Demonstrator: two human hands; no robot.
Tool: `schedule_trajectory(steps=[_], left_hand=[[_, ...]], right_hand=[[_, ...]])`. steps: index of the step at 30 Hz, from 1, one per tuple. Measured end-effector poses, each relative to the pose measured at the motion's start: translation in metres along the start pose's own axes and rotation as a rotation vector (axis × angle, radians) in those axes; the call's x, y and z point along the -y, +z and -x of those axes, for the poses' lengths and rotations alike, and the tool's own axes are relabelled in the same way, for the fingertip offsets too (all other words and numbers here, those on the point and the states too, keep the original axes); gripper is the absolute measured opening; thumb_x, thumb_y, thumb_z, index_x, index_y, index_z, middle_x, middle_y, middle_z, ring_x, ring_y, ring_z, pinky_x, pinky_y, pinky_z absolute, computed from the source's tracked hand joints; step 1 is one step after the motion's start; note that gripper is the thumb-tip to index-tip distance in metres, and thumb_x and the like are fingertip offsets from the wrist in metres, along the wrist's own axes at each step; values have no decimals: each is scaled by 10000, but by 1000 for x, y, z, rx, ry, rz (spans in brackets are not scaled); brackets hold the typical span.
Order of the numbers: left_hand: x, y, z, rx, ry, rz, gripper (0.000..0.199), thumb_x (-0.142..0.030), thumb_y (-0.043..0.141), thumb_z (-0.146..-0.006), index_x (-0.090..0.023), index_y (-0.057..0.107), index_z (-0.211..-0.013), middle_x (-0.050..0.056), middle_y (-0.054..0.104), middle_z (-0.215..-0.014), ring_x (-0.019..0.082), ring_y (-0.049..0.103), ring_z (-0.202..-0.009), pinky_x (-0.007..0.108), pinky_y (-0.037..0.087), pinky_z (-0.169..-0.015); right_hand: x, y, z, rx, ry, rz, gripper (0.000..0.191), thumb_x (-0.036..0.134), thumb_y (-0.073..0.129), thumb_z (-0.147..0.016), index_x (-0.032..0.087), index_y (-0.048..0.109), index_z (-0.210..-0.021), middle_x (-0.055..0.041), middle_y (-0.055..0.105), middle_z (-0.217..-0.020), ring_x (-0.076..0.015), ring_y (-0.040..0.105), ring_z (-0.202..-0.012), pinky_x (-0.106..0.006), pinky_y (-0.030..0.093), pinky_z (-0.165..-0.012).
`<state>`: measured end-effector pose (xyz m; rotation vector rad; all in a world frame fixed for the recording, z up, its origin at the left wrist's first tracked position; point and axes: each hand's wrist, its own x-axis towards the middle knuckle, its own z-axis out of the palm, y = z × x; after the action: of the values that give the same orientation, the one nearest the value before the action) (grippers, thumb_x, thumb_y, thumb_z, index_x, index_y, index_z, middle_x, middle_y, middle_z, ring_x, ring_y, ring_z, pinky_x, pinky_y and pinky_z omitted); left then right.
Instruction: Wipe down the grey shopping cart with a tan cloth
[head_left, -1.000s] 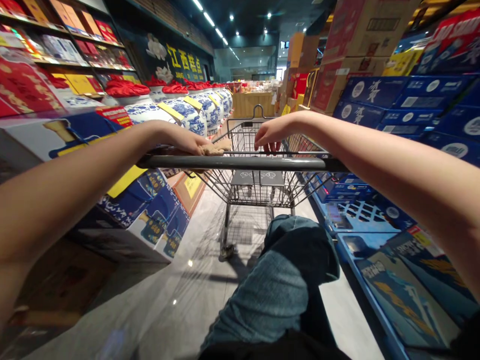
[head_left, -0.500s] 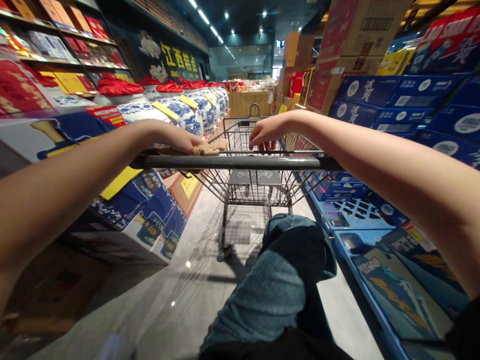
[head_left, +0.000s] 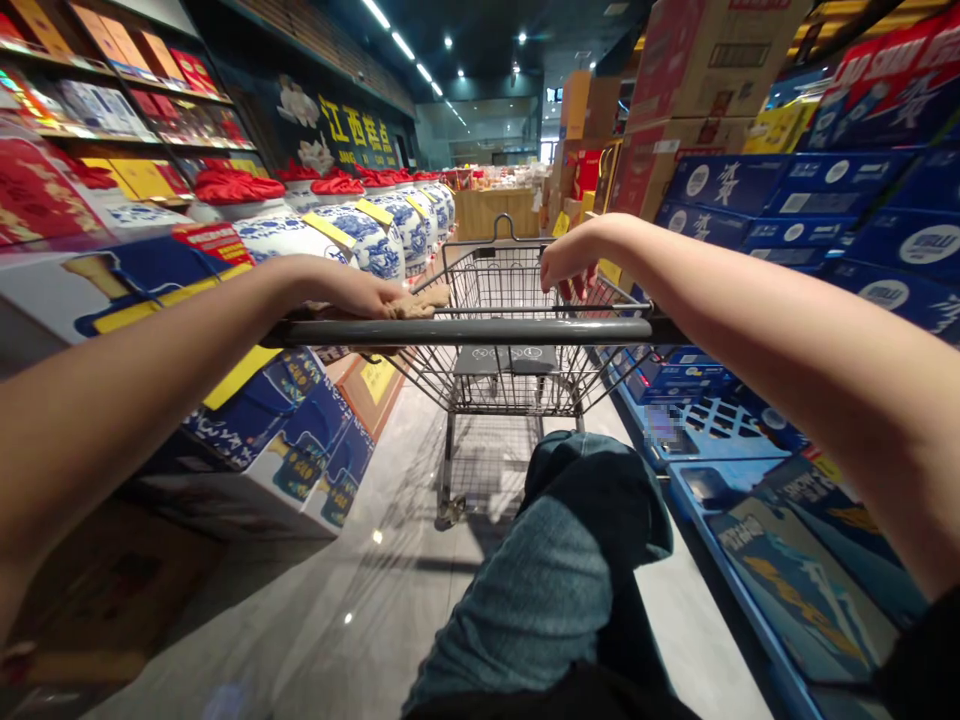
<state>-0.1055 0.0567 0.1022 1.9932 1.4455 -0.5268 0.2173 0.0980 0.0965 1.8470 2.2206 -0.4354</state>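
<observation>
Grey shopping-cart push bar (head_left: 465, 331), long axis running crosswise, directly beneath the left hand (head_left: 352, 290), its fingers draped over a crumpled tan item (head_left: 420, 303), grip unclear. Right hand (head_left: 574, 250) farther from the bar, raised beyond it above the wire basket (head_left: 487, 285), fingers loosely curled, empty. Blue-and-white porcelain jars (head_left: 379, 245) along the left, blue cartons (head_left: 750, 190) stacked along the right.

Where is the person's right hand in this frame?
In the head view, the right hand is right of centre, beyond the grey push handle and above the shopping cart's wire basket, with stacked blue cartons off to its right.
</observation>
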Motion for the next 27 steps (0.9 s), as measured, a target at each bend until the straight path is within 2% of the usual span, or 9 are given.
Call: schedule_trajectory(steps=[2, 5, 7, 10, 15, 18, 21, 24, 27], left_hand=[[-7, 4, 0, -18, 19, 4, 687, -414, 793, -678, -249, 564, -1305, 2, 659, -873, 208, 601, -843, 307, 511, -729], [-31, 7, -10, -69, 170, -64, 725, -416, 753, -653, -262, 583, -1341, 24, 680, -1022, 227, 603, -961, 307, 517, -791], [-42, 6, -17, -78, 247, -126, 718, -418, 735, -641, -299, 616, -1339, 22, 679, -1044, 240, 603, -1006, 300, 517, -812], [-39, 6, -20, -66, 248, -158, 675, -423, 728, -643, -325, 661, -1307, 28, 665, -980, 252, 622, -971, 303, 525, -779], [-19, 11, -14, -95, 221, -109, 647, -486, 688, -696, -333, 656, -1324, 42, 627, -904, 229, 631, -818, 324, 537, -701], [-13, 11, -14, -97, 217, -106, 614, -514, 672, -715, -319, 671, -1298, 50, 612, -880, 223, 620, -758, 338, 531, -669], [-9, 8, -15, -84, 230, -107, 557, -520, 683, -706, -291, 715, -1213, 51, 594, -834, 225, 605, -741, 352, 528, -666], [-10, 7, -15, -84, 223, -109, 567, -518, 698, -687, -290, 715, -1206, 52, 609, -841, 236, 608, -771, 357, 536, -687], [-17, 7, -14, -123, 236, -152, 643, -518, 696, -699, -306, 654, -1305, 59, 655, -971, 261, 633, -896, 355, 545, -756]], right_hand=[[4, 1, -2, 9, -55, 29, 432, 526, 654, -968, 132, 779, -845, -74, 815, -933, -212, 793, -926, -304, 609, -831], [9, 0, 3, 26, -137, 47, 390, 491, 583, -1024, 153, 778, -1038, -55, 806, -908, -197, 793, -879, -312, 617, -824], [9, -6, 11, 34, -191, 13, 388, 497, 595, -1022, 167, 762, -1138, -46, 802, -934, -193, 790, -892, -317, 621, -847], [2, -17, 24, -15, -228, -59, 419, 534, 659, -983, 184, 762, -1190, -50, 799, -1014, -199, 779, -973, -318, 605, -909], [-20, -12, 44, -205, -288, -144, 408, 465, 558, -1051, 151, 774, -1195, -88, 799, -1056, -182, 762, -1007, -299, 567, -948], [-36, 1, 54, -321, -289, -148, 400, 490, 593, -1020, 172, 789, -1164, -100, 804, -999, -207, 768, -946, -327, 614, -912], [-48, 5, 57, -372, -265, -162, 457, 511, 569, -1022, 120, 793, -1100, -139, 794, -915, -222, 771, -907, -336, 615, -884], [-51, 4, 52, -344, -253, -147, 463, 548, 602, -991, 129, 793, -1036, -138, 787, -869, -236, 769, -873, -369, 629, -868], [-50, 5, 45, -171, -251, -100, 379, 536, 663, -951, 179, 788, -976, -83, 783, -846, -216, 757, -815, -367, 641, -819]])
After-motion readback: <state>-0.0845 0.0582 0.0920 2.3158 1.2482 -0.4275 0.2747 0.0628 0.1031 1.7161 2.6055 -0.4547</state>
